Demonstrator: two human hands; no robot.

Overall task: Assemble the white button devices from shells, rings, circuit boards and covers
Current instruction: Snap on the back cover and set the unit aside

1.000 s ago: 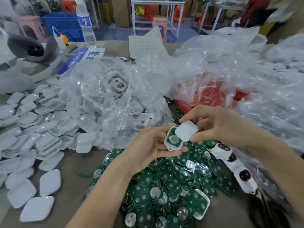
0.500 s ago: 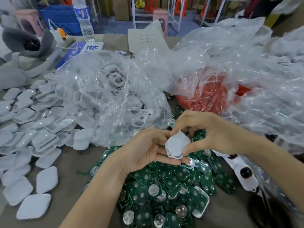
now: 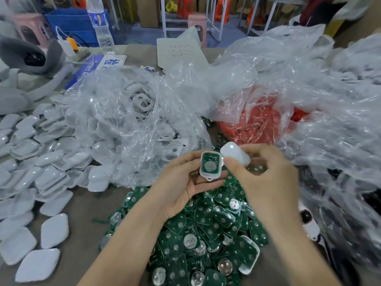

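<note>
your left hand [image 3: 183,182] is cradling a rounded white shell [image 3: 210,166] holding a green board; your right hand [image 3: 266,178] is pinching a smooth white cover [image 3: 235,154] beside it.

You are working under soft, even overhead light that is throwing only faint shadows beneath your left hand [image 3: 181,182] and right hand [image 3: 266,178], while white glare is streaking across the crumpled clear plastic bags [image 3: 309,104] and glinting off the glossy white diamond-shaped covers [image 3: 49,166] on the left. The white rounded plastic shell [image 3: 203,172] with its green circuit board [image 3: 210,165] is showing crisp in your left fingers, but the smooth white domed cover [image 3: 235,155] pinched in your right is washing out pale. The wide lens is bending and smearing the edges, softening the pink plastic stool [image 3: 195,20] far behind.
</note>
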